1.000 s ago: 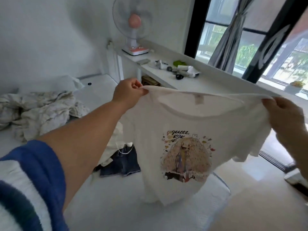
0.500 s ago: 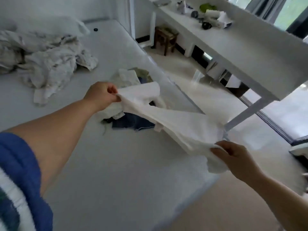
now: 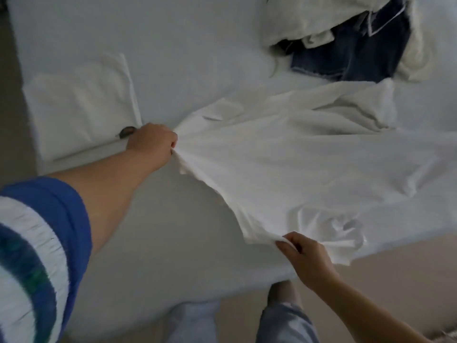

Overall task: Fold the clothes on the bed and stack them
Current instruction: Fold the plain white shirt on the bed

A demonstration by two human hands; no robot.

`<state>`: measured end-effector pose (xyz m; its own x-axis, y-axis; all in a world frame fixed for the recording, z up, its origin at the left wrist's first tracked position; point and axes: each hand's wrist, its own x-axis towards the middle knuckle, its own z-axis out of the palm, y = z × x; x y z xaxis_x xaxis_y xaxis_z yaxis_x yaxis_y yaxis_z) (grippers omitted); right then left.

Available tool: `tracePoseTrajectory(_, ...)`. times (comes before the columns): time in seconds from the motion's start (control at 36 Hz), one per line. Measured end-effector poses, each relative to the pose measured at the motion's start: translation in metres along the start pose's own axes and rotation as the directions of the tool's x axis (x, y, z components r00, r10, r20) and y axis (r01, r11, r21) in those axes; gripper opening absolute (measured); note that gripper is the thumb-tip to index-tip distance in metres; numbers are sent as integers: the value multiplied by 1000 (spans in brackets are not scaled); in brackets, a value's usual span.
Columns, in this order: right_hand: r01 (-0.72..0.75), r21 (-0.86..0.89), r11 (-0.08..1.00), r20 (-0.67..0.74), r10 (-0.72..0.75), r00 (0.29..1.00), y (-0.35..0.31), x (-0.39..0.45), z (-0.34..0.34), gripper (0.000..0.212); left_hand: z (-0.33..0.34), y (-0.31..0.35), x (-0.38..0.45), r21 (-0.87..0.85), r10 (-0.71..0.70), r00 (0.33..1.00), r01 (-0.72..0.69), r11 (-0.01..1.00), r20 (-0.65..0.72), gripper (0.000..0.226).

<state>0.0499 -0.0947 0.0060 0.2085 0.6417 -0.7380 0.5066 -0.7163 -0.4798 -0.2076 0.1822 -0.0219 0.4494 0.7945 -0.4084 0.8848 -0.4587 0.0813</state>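
**Spreading the T-shirt Flat for Folding**

White bedding covers the bed (image 3: 188, 45), which carries all the work. The T-shirt (image 3: 296, 164) lies near the bed's front edge, one corner hanging over it. The left hand (image 3: 152, 142) grips one end of the shirt's near edge in curled fingers; the right hand (image 3: 305, 256) pinches the other end. Pull both ends apart evenly and smooth the wrinkled sleeve before folding. A folded white garment (image 3: 81, 107) sits at the bed's left edge, beside the left hand; stack there. Unfolded clothes (image 3: 346, 38) wait at the far right.
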Motion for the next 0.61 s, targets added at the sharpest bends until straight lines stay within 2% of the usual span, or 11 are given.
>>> tracePoseTrajectory(0.08, -15, -48, 999, 73, 19, 997, -15, 4, 52, 18, 29, -37, -13, 140, -26, 1000, 27, 990, -15, 12)
tracePoseTrajectory(0.22, 15, -190, 982, 197, 23, 980, -25, 1, 123, 11, 65, -79, -26, 228, -110, 994, 103, 968, 19, 22)
tracePoseTrajectory(0.28, 54, -246, 968, 220, 2, 975, -30, -1, 148, 7, 73, -92, -30, 229, -117, 993, 110, 967, 17, 23)
tracePoseTrajectory(0.42, 107, -287, 952, 281, -23, 959, -45, 1, 198, 20, 84, -121, -37, 192, -141, 990, 142, 971, -19, 26)
tracePoseTrajectory(0.53, 114, -307, 945, 338, -4, 941, -53, 9, 225, 27, 93, -127, -42, 132, -190, 979, 179, 975, 77, 29)
tracePoseTrajectory(0.61, 93, -344, 934, 380, 48, 924, -55, 15, 232, 36, 102, -125, -47, 22, -160, 975, 158, 987, 151, 38)
